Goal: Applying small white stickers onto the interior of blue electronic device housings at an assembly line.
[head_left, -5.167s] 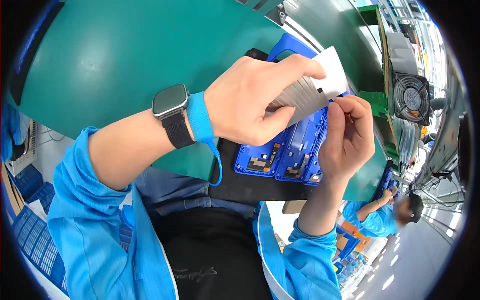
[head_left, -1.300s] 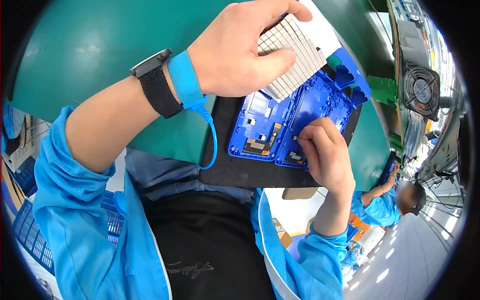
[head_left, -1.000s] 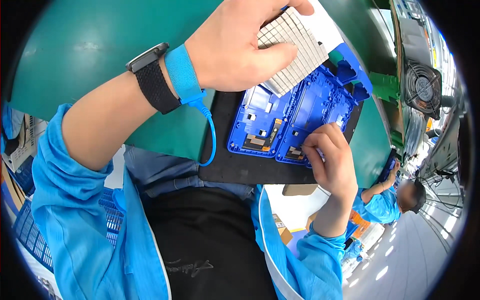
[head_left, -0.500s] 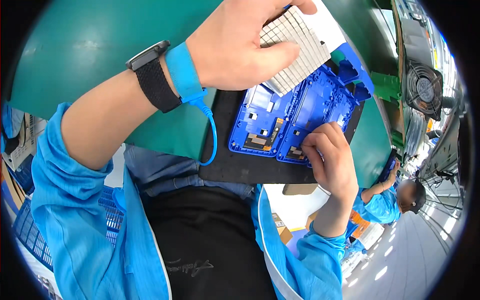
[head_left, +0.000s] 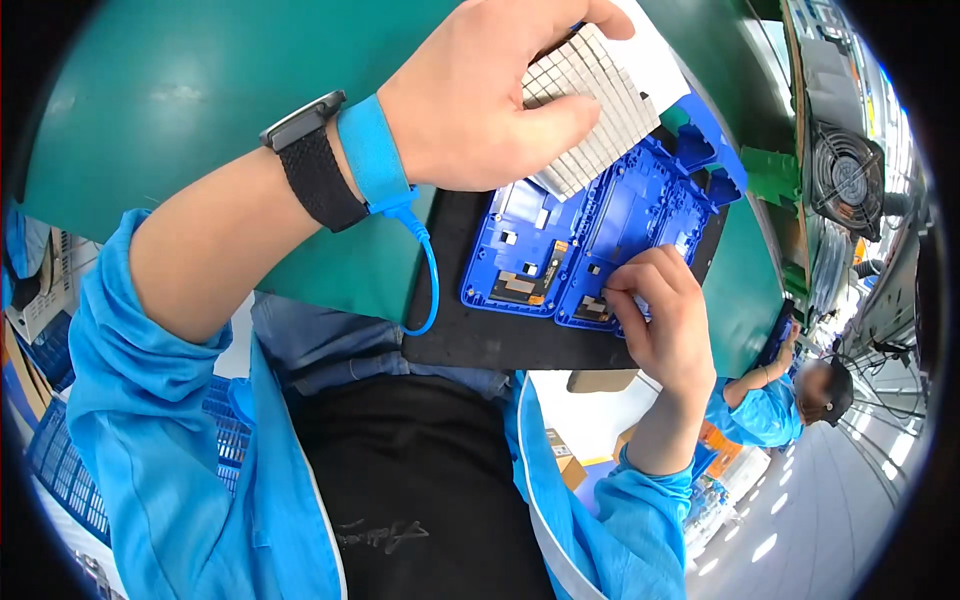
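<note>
My left hand (head_left: 490,100) grips a sheet of small grey rectangular pads (head_left: 600,110), thumb across its face, with a white sheet (head_left: 645,55) behind it. Below and right of it, two blue plastic housings (head_left: 520,220) lie side by side, small black-and-white pieces fixed inside. At the right housing's near end, my right hand (head_left: 665,320) is closed in a pinch over a dark part with metallic patches. Whatever its fingertips hold is hidden. A similar dark part with an orange flex strip (head_left: 552,270) sits in the left housing.
A black mat (head_left: 480,335) lies under the housings on the green table (head_left: 200,110). More blue shells (head_left: 715,150) stand at the far right. A blue wrist-strap cord (head_left: 435,290) hangs from my left wrist. A fan (head_left: 848,175) and a co-worker (head_left: 770,400) are at right.
Hardly anything differs. My left hand and the pad sheet have shifted very slightly in the picture; my right hand keeps its pinch at the same spot.
</note>
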`<state>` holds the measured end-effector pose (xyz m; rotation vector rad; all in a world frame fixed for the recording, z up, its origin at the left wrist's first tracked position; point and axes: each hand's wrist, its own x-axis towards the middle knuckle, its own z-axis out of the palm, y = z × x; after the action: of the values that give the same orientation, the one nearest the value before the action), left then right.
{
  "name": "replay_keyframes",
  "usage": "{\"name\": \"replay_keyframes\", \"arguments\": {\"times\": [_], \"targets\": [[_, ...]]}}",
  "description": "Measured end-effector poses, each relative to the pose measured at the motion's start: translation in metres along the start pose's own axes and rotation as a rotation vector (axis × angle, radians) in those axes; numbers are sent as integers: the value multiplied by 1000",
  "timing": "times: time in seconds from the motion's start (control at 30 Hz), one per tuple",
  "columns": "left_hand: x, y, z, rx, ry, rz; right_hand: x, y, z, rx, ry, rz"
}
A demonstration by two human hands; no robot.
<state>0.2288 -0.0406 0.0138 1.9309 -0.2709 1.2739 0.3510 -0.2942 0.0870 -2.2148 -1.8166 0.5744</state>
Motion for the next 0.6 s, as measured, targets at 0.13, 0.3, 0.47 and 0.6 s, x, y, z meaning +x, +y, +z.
{"name": "replay_keyframes", "arguments": {"times": [0.13,0.3,0.47,0.6], "targets": [[-4,11,-3,-263,-155,-614,5,-2,-4,35,26,-19],[-7,11,2,-267,-225,-490,26,-11,-12,127,491,74],[-9,12,7,-264,-108,-401,67,-19,-11,171,527,39],[-7,13,2,-263,-224,-436,73,-18,-12,150,481,68]]}}
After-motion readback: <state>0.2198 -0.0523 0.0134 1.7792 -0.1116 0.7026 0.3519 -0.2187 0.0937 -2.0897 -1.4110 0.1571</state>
